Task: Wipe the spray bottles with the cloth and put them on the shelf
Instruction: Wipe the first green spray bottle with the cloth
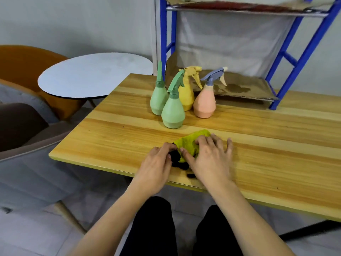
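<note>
Several spray bottles stand together on the wooden table (276, 145): a near green bottle (173, 113), a second green bottle (158, 100) behind it, a yellow bottle (186, 95) and a pink bottle (205, 104) with a blue-grey trigger. In front of them lies a yellow-green cloth (190, 145) with a black part near the table's front edge. My right hand (210, 159) rests flat on the cloth with its fingers spread. My left hand (156, 165) pinches the cloth's black left end. The blue metal shelf (302, 52) stands behind the bottles on the table.
The shelf's lowest board (239, 85) is lined with brown cardboard and bears a dark stain. A round grey side table (96, 76) and an orange chair (24, 63) stand at the left. A grey chair (33, 163) is near the table's left corner.
</note>
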Available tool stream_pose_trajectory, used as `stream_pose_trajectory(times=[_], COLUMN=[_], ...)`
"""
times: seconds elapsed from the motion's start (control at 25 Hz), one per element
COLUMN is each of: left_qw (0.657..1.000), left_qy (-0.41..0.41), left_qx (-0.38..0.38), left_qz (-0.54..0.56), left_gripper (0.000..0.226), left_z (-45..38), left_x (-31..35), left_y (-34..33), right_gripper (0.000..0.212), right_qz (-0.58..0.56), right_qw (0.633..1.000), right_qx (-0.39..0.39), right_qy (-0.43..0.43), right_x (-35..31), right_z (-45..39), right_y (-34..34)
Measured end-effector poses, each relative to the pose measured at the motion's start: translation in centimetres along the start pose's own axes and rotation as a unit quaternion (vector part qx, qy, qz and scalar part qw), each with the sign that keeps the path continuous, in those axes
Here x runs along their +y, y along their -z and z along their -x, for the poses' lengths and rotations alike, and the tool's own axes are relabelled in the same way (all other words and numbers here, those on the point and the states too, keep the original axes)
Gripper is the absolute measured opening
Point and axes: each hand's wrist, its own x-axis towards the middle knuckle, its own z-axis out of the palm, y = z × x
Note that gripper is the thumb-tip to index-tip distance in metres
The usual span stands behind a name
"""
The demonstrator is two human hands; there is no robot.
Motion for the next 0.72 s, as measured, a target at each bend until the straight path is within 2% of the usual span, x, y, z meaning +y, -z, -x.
stream_pose_trajectory(times=[0.12, 0.24, 0.28, 0.36, 0.4, 0.44, 0.52, 0.56, 0.64, 0.72], left_qw=[0.999, 0.996, 0.996, 0.997, 0.997, 0.995, 0.99, 0.986, 0.98, 0.979], left_qy=[-0.027, -0.064, -0.067, -0.057, -0.048, -0.034, 0.008, 0.028, 0.051, 0.066], left_qx=[-0.007, -0.027, -0.025, 0.009, 0.04, 0.074, 0.138, 0.164, 0.192, 0.188], left_qz=[-0.035, -0.056, -0.052, -0.051, -0.055, -0.055, -0.037, -0.026, -0.025, -0.045], left_gripper=[0.038, 0.038, 0.036, 0.032, 0.031, 0.031, 0.033, 0.036, 0.041, 0.048], left_z=[-1.0, -1.6, -1.9, -3.0, -3.9, -5.2, -8.1, -9.7, -12.6, -15.0], left_x=[2.1, 3.6, 3.8, 3.7, 3.5, 3.3, 3.4, 3.6, 4.1, 4.5], left_y=[-2.4, -3.4, -3.2, -1.7, -0.6, 0.5, 3.1, 4.2, 5.5, 5.7], right_gripper=[0.044, 0.045, 0.043, 0.041, 0.049, 0.064, 0.096, 0.103, 0.105, 0.101], right_qz=[-0.025, 0.008, 0.012, 0.005, -0.004, -0.019, -0.047, -0.054, -0.064, -0.071], right_qw=[0.997, 0.989, 0.989, 0.997, 0.999, 0.998, 0.993, 0.992, 0.991, 0.991], right_qx=[-0.071, -0.146, -0.145, -0.071, -0.039, -0.039, -0.094, -0.107, -0.114, -0.114], right_qy=[-0.008, -0.004, -0.002, -0.013, -0.027, -0.039, -0.05, -0.047, -0.027, 0.002], right_x=[4.1, 6.4, 6.4, 5.7, 5.0, 4.3, 3.5, 3.5, 4.4, 5.3], right_z=[-1.1, -3.3, -3.8, -4.1, -3.8, -3.3, -2.3, -2.2, -2.8, -3.2], right_y=[1.6, 3.1, 3.4, 3.1, 2.7, 1.8, -0.2, -0.9, -1.3, -1.0])
